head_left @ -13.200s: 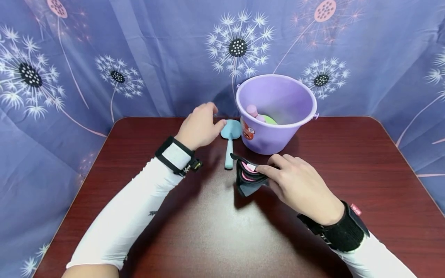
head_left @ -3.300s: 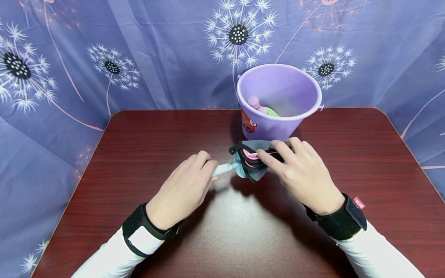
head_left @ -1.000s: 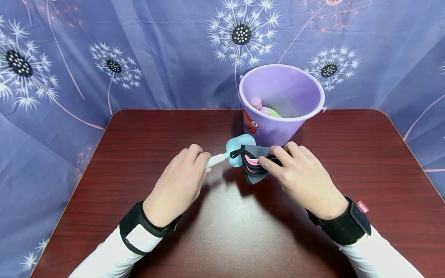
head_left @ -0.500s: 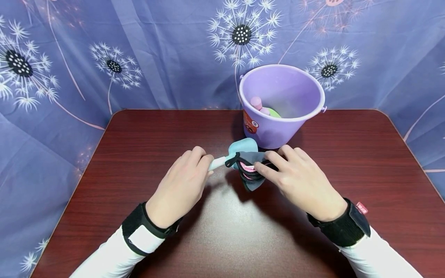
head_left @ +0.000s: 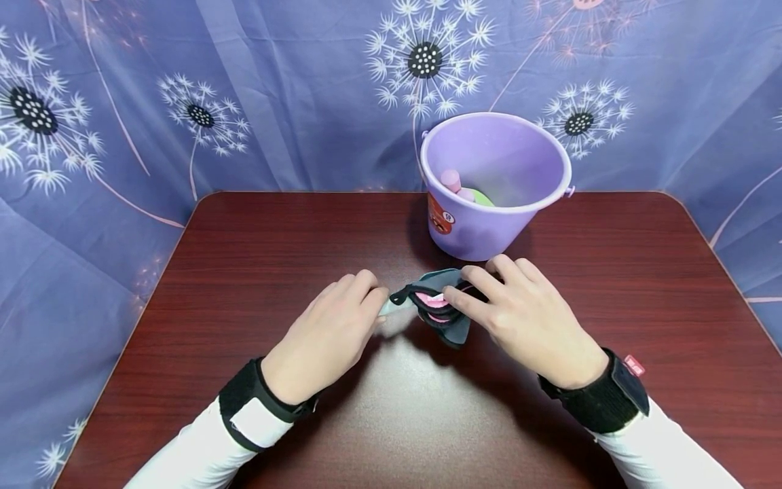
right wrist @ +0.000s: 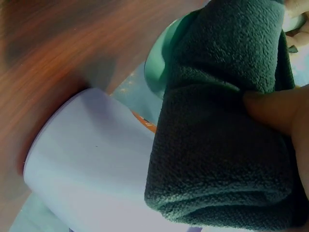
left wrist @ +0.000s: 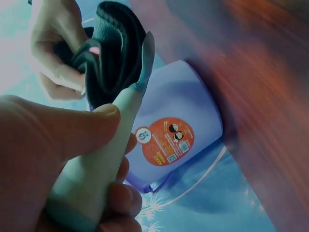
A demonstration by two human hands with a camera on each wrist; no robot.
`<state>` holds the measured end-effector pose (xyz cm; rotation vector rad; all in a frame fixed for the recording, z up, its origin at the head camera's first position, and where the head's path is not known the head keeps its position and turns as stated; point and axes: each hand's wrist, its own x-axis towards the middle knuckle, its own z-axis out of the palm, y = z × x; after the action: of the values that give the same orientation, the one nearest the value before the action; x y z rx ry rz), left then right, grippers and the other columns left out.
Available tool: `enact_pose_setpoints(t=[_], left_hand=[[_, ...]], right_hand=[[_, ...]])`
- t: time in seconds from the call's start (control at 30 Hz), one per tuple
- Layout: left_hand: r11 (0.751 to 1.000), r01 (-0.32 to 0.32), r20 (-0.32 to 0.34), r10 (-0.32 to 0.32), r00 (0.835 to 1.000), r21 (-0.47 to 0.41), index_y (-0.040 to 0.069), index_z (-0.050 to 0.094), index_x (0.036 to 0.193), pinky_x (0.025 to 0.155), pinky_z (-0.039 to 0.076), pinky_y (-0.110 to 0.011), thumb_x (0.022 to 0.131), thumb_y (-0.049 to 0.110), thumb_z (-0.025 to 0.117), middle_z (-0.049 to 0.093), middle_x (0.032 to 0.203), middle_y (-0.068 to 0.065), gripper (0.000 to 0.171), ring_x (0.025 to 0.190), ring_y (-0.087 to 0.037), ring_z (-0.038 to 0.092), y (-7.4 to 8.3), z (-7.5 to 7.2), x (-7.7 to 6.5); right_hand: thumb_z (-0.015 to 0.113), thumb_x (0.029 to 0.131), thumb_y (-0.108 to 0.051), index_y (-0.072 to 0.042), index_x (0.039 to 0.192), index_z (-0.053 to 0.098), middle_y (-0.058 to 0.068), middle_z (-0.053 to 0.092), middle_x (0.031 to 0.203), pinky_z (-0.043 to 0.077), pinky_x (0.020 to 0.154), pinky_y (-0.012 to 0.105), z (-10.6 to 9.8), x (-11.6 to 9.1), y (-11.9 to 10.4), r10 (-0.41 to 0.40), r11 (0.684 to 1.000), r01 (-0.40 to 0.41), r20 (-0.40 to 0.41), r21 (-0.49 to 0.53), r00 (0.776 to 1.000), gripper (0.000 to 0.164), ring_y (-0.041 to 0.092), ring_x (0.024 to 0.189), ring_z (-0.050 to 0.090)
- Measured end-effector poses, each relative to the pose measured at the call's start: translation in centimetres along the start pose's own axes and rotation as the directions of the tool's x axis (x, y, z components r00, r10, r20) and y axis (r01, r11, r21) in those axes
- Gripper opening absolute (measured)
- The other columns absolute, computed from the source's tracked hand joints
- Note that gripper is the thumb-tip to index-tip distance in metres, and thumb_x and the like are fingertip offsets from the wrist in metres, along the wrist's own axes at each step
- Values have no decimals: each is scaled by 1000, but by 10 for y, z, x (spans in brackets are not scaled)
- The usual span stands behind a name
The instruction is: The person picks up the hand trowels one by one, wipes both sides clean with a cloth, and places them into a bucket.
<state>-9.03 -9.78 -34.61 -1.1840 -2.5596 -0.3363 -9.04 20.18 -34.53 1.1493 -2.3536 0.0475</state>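
Note:
My left hand [head_left: 330, 333] grips the pale handle of a light blue toy shovel [left wrist: 96, 164], thumb along its top. My right hand [head_left: 522, 322] pinches a folded dark grey cloth [right wrist: 217, 159] with black edging, a pink inside and a black hanging loop. In the head view the cloth lies over the shovel's blade and hides most of it. The right wrist view shows part of the blade [right wrist: 159, 65] beside the cloth. Seen from the left wrist, the blade is edge-on against the cloth. Both things are held over the table.
A purple bucket [head_left: 482, 234] with a red sticker stands just behind the hands. Inside it are a pink piece [head_left: 451, 180] and a green piece [head_left: 481, 197]. The dark red-brown table [head_left: 275, 238] ends at a blue dandelion-print curtain [head_left: 305, 102].
Since 13.2 s ago the shovel has left the table in my left hand. Over the last second the cloth has slid across the blade, now covering most of it, and the left hand has shifted slightly right.

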Motion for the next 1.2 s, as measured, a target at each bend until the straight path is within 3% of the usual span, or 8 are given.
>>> enact_pose_setpoints(t=[0.17,0.3,0.6,1.0,1.2], left_hand=[[1000,0,6,0,1000,-5,4,66,111,70,46,-34,91,10,81,53,100,-5,25,79,-24,50,2,2,0],[1000,-4,-3,4,1000,3,4,65,109,69,46,-33,92,13,81,53,100,-6,25,78,-23,49,2,1,0],[1000,5,-6,-5,1000,-3,4,64,106,67,44,-32,94,13,82,51,97,-6,24,75,-23,47,1,-1,0],[1000,11,-57,-10,998,9,2,64,107,67,44,-32,94,10,81,52,97,-8,24,75,-23,47,-3,-7,0],[1000,19,-80,-18,997,13,1,64,108,66,44,-31,94,10,81,53,98,-9,25,75,-23,48,-4,-7,0]], right_hand=[[53,92,3,-13,133,71,13,61,112,42,66,46,-1,-1,2,41,999,-40,12,-24,999,47,39,89,50],[59,88,4,-13,130,72,14,60,113,42,63,46,1,-1,2,57,997,-58,-30,-42,998,47,40,88,51],[45,97,1,-10,125,73,15,59,109,41,61,45,1,-1,5,105,993,-107,-44,-57,993,41,40,82,48],[49,90,6,-8,123,73,16,57,103,41,62,46,0,-3,11,144,986,-150,-82,-74,986,43,40,80,48],[49,92,5,-8,121,71,16,56,100,40,60,45,0,-4,12,162,982,-170,-98,-81,982,39,40,78,47]])
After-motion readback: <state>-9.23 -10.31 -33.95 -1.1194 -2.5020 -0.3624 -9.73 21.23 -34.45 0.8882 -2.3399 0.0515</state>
